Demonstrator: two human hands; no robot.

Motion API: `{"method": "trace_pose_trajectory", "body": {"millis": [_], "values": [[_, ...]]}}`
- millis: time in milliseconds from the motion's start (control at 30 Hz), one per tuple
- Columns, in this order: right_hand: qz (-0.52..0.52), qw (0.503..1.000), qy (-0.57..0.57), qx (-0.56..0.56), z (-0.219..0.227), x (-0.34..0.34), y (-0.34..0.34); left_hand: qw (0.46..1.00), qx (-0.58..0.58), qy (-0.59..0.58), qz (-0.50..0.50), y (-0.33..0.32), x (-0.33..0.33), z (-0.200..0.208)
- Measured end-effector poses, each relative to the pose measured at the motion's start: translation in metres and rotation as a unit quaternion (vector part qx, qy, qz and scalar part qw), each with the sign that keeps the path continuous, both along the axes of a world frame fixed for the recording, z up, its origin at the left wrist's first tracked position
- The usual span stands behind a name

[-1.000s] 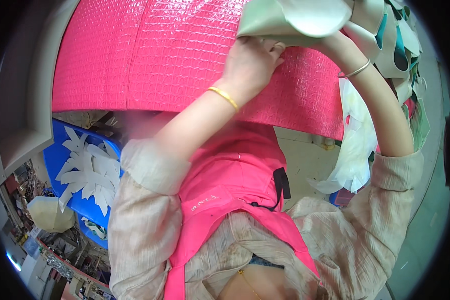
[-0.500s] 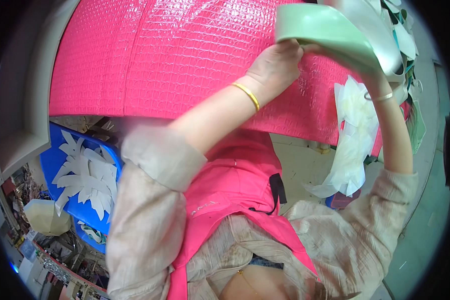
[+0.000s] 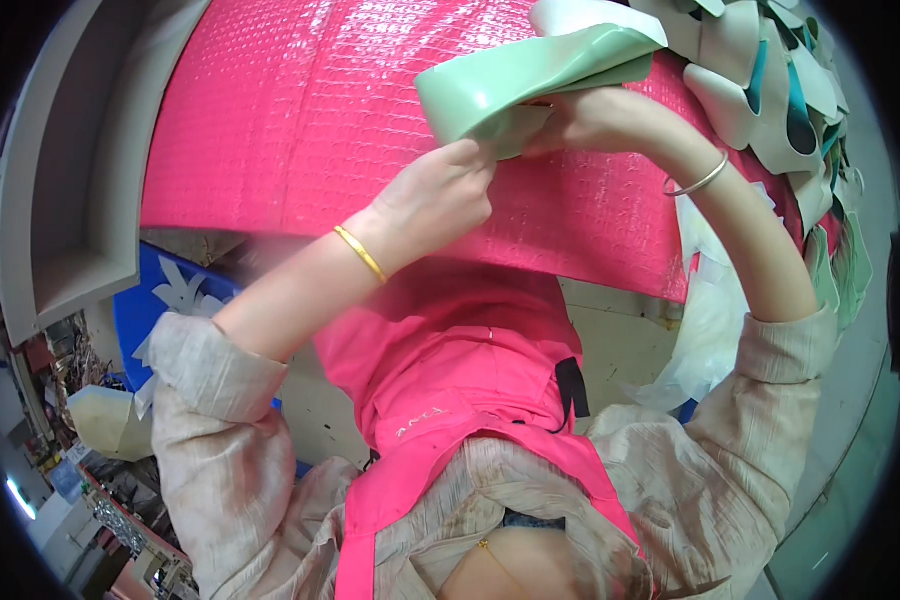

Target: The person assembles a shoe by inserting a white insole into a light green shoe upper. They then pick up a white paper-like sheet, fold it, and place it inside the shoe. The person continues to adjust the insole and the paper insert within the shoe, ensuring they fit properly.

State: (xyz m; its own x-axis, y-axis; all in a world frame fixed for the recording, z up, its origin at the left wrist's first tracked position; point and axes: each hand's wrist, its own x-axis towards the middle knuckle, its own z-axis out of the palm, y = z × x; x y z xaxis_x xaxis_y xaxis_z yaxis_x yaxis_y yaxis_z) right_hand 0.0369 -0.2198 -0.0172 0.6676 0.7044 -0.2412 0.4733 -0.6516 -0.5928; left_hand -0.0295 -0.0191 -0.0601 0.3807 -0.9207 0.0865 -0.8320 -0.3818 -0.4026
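Note:
A pale green, glossy shoe upper (image 3: 480, 90), curved into a loop, is held up over the pink table. My left hand (image 3: 448, 190), a yellow bangle on its wrist, pinches the near lower edge at the left. My right hand (image 3: 595, 122), with a silver bangle, grips the underside further right; its fingertips are partly hidden by the piece. Just behind it lies a white piece (image 3: 590, 15) of similar smooth material, partly covered by the green one.
Shiny pink embossed sheeting covers the table (image 3: 300, 150). White and green uppers (image 3: 755, 80) with teal lining are heaped at the right. Whitish translucent strips (image 3: 710, 310) hang off the right front edge. A blue bin (image 3: 135, 310) with white cut scraps and a grey box (image 3: 80, 190) stand at left.
Both hands have moved left with the green upper, which has turned and tilted. The white piece behind it and the heap at right show more fully.

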Motion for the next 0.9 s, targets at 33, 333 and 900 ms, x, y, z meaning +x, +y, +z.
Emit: {"method": "trace_pose_trajectory", "body": {"millis": [33, 333, 900], "values": [[-0.023, 1.000, -0.002, 0.003, -0.007, 0.001, 0.006, 1.000, -0.012, 0.006, 0.014, 0.004, -0.003, -0.003], [-0.051, 0.999, 0.000, -0.007, -0.031, 0.011, 0.022, 0.993, -0.107, 0.003, 0.045, 0.008, -0.007, -0.016], [-0.039, 0.983, -0.096, -0.148, -0.024, 0.000, 0.048, 0.973, -0.217, 0.013, 0.084, 0.019, -0.010, -0.031]]}}
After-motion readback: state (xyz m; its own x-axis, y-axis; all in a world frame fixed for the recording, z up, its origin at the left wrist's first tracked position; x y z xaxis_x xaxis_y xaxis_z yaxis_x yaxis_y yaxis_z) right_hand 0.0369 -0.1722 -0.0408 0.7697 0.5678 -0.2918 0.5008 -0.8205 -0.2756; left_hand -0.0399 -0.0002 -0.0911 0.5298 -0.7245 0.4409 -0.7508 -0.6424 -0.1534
